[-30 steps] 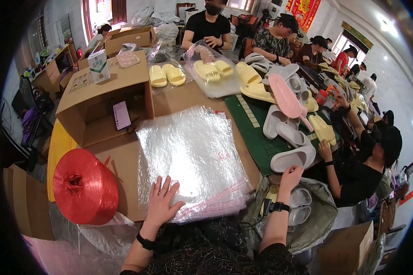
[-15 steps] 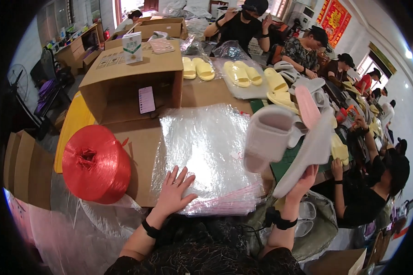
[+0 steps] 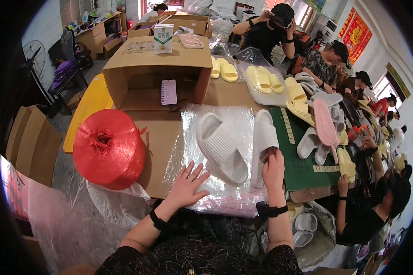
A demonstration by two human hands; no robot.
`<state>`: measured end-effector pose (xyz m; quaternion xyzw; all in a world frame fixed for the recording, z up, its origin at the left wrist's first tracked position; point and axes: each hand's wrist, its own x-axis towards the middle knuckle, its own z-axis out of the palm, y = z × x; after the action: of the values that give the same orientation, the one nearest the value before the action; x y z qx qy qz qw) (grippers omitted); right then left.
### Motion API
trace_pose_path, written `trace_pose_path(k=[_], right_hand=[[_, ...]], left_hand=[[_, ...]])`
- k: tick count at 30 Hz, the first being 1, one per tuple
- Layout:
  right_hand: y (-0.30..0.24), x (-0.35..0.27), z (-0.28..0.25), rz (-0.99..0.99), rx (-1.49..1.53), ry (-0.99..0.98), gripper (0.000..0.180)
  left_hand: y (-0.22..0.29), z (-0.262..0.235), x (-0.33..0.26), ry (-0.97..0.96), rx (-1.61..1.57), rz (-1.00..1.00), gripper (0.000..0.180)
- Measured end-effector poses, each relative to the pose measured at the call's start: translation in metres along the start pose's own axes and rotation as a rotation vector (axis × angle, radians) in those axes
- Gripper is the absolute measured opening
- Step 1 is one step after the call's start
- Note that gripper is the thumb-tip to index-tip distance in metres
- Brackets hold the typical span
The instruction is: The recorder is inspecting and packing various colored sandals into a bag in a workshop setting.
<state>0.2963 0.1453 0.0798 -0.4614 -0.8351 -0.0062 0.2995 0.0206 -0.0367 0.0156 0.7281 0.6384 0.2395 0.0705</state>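
My left hand [image 3: 186,187] lies flat with its fingers spread on a stack of clear plastic bags [image 3: 179,151] with pink edges. On the bags, just beyond that hand, rests a pale grey slide sandal [image 3: 222,149] with a ribbed strap, lying at a slant. My right hand [image 3: 274,169] is closed around the side of a second pale grey slide sandal [image 3: 265,133], standing roughly lengthwise at the stack's right edge. The fingertips of that hand are partly hidden behind the sandal's strap.
A big red roll of plastic twine [image 3: 106,149] sits at the left. Behind the bags an open cardboard carton [image 3: 124,87] holds a phone [image 3: 168,92]. Right of me are a green mat [image 3: 291,169], more grey sandals, a pink sandal [image 3: 325,121], yellow sandals [image 3: 296,90], and a co-worker [image 3: 367,192].
My right hand has brought the two grey sandals left and down; one now lies on the bags. My left hand stays flat on the stack. The view has shifted.
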Motion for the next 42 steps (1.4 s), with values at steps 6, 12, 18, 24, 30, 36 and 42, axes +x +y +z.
trace_pose_path(k=[6, 12, 18, 24, 30, 36, 42], right_hand=[[0.001, 0.013, 0.023, -0.171, -0.023, -0.064, 0.038], [0.008, 0.043, 0.047, -0.200, -0.100, -0.108, 0.040], [0.006, 0.047, 0.061, -0.334, -0.106, -0.230, 0.037], [-0.046, 0.042, 0.068, -0.095, -0.102, -0.186, 0.046], [-0.041, 0.049, 0.085, 0.005, 0.245, -0.162, 0.028], [-0.056, 0.040, 0.038, 0.069, 0.301, -0.046, 0.023], [-0.075, -0.008, -0.023, 0.119, 0.264, -0.072, 0.023]], left_hand=[[-0.003, 0.004, -0.001, 0.016, 0.024, 0.012, 0.066], [-0.002, 0.003, 0.000, 0.011, 0.018, 0.010, 0.067], [-0.003, 0.004, -0.001, 0.019, -0.006, 0.006, 0.067], [-0.003, 0.003, -0.002, 0.010, 0.024, 0.014, 0.068], [-0.004, 0.004, -0.001, 0.024, -0.011, 0.021, 0.068], [-0.006, 0.009, -0.006, 0.012, 0.006, -0.012, 0.068], [-0.006, 0.011, -0.004, 0.001, 0.018, 0.000, 0.068]])
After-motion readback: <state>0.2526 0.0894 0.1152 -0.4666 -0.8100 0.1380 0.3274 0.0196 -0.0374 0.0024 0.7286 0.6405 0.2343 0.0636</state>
